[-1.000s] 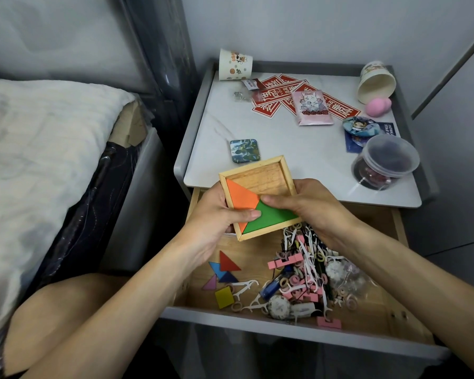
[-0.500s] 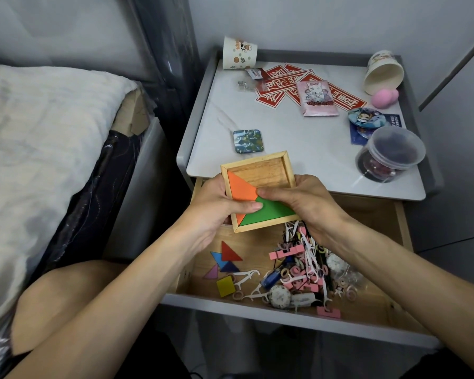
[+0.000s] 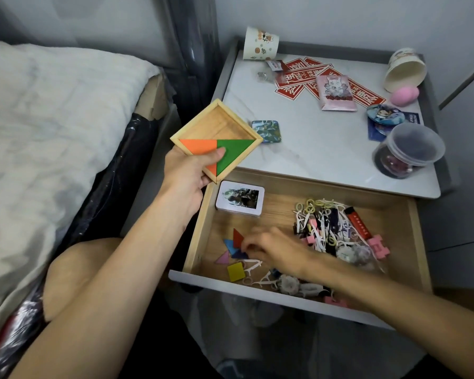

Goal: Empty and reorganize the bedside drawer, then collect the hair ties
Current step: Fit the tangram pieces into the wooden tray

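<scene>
The drawer (image 3: pixel 279 213) stands pulled out under the nightstand top (image 3: pixel 312 154), its wooden floor showing. The hair ties (image 3: pixel 309 205), small pale loops, lie on the far side of a tangle (image 3: pixel 330 231) of white picks, pink clips and a red tube, just right of the right hand. At that hand's fingertips lie loose flat pieces: a red triangle (image 3: pixel 238 237), a blue one (image 3: pixel 229 245), a pink one (image 3: pixel 223 258) and a yellow square (image 3: pixel 236 271). Beyond them, below the left hand, a white tin (image 3: pixel 240 198) sits in the drawer's back corner.

On the marble top, past both hands, are a square badge (image 3: pixel 266 131), red cards (image 3: pixel 290 87), a pink packet (image 3: pixel 335 93), a lidded jar (image 3: pixel 409 151), a round badge (image 3: pixel 382 113), a pink egg (image 3: pixel 404 95) and two paper cups, one upside down (image 3: pixel 260 44), one on its side (image 3: pixel 404 71). A bed (image 3: pixel 52 119) with pale bedding runs along the left, against a grey wall.

The left hand (image 3: pixel 188 170) is raised over the drawer's left edge, gripping a wooden tray (image 3: pixel 216 124) by one corner, thumb pressed on the orange and green triangles inside. The right hand (image 3: pixel 277 251) reaches down into the drawer, knuckles up, fingers bent over the loose pieces. It's blurred, so I can't tell whether it has hold of anything.
</scene>
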The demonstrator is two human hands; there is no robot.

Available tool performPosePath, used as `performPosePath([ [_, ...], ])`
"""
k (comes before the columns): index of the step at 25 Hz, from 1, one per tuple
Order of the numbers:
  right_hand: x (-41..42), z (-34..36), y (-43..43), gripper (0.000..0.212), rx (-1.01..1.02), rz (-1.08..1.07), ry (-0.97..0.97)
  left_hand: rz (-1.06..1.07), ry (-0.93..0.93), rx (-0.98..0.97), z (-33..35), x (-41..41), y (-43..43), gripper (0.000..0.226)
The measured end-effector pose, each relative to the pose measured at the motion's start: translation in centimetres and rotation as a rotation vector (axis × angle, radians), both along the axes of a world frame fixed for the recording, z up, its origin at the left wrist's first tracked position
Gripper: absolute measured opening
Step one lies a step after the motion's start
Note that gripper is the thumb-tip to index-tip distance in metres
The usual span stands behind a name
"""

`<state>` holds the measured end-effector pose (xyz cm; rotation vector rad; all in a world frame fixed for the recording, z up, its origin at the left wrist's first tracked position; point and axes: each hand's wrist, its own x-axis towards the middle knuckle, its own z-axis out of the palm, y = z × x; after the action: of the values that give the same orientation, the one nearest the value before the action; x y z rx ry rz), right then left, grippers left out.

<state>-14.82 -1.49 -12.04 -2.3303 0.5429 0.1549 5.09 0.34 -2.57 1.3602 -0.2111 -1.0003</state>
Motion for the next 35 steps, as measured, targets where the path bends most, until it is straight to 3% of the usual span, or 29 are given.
performPosePath([
  [5,2.8,-3.1,0.6,0.017,-0.298,0.099,-0.009,0.002,0.037,0.005,0.1,0.1,-0.5,0.039],
  [11,3.2,-4.4,0.7,0.033,-0.365,0.175,0.023,-0.001,0.04,-0.007,0.2,0.1,-0.7,0.039],
  [17,4.4,-4.0,0.1,0.002,-0.254,0.196,0.001,0.01,0.041,-0.005,0.0,0.0,-0.7,0.046],
  [22,3.9,-5.2,0.6,0.013,-0.267,0.315,0.134,0.007,0.032,-0.011,0.2,0.1,-0.7,0.04],
  [28,3.4,-4.1,1.2,0.029,-0.258,0.289,0.06,0.008,0.022,0.003,0.1,-0.1,-0.6,0.042],
  [35,2.9,-3.0,0.8,0.012,0.093,0.082,0.126,0.001,0.021,0.004,0.1,-0.1,-0.6,0.048],
])
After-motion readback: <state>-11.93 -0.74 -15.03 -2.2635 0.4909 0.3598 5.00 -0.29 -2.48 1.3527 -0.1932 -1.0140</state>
